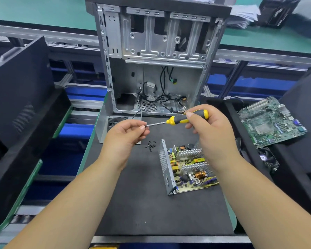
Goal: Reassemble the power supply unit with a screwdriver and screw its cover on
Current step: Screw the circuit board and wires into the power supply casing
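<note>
Head view: the biggest thing here is the bare metal computer case (156, 56), standing open at the far end of the dark surface (142, 203), with black cables loose in its lower bay. Dark panels (20, 90) lean at the left edge, and further dark panels stand at the right. A green circuit board (271, 121) lies to the right of the surface, with a small fan (267, 158) just below it.

On the surface itself, right of centre, sits the open power supply unit (187, 166): a perforated metal wall stands along its left side, and its board of coils, silver heat sinks and capacitors is exposed from above (no cover on it). A folded metal cover (104, 126), with a round fan opening in it, stands at the far left of the surface, against the foot of the case and partly behind the left hand.

Both forearms reach in from the bottom of the frame. The right hand (206, 126) is curled round the black and yellow handle of the screwdriver (180, 119), held above the surface with its shaft pointing left. The left hand (127, 133) pinches the tip of that shaft between thumb and fingertips; whether a screw sits there I cannot tell.

A small cluster of black screws (150, 145) lies loose on the surface, between the left hand and the power supply unit, just beside the latter's far left corner.
</note>
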A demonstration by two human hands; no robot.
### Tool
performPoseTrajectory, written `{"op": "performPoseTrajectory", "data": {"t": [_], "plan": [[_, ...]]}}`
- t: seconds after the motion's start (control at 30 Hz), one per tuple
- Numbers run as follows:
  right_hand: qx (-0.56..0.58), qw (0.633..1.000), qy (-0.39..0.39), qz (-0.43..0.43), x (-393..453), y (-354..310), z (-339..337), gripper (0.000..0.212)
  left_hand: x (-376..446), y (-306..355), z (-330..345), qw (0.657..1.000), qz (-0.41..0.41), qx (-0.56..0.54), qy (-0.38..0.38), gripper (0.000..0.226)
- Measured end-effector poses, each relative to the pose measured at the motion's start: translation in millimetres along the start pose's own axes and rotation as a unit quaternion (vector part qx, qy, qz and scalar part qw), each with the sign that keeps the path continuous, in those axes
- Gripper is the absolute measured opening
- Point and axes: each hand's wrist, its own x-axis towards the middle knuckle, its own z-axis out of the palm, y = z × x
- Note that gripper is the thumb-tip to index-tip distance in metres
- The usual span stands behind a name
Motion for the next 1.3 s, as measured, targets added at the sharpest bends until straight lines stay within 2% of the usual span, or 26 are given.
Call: {"op": "performPoseTrajectory", "data": {"t": [0.13,0.3,0.47,0.83,1.07,1.3], "plan": [[0.018,0.998,0.006,0.052,-4.7,1.0,-34.7,0.011,-19.5,5.6,27.7,0.993,0.083,0.079,0.001,0.025],[0.118,0.986,0.004,0.117,-13.1,-0.1,-90.7,0.014,-49.1,7.5,72.1,0.978,0.142,0.151,-0.025,0.024],[0.173,0.979,0.015,0.105,-33.7,1.3,-134.9,0.011,-78.1,7.0,109.1,0.961,0.17,0.211,-0.051,0.025],[0.192,0.973,0.036,0.121,-61.2,7.4,-172.2,0.011,-105.9,5.6,140.3,0.947,0.177,0.26,-0.069,0.025],[0.184,0.97,0.066,0.147,-61.5,18.6,-168.8,0.014,-96.3,-6.3,139.7,0.938,0.171,0.289,-0.093,0.025],[0.195,0.963,0.09,0.165,-58.3,27.3,-150.3,0.018,-81.2,-18.3,127.9,0.944,0.141,0.272,-0.119,0.026]]}}
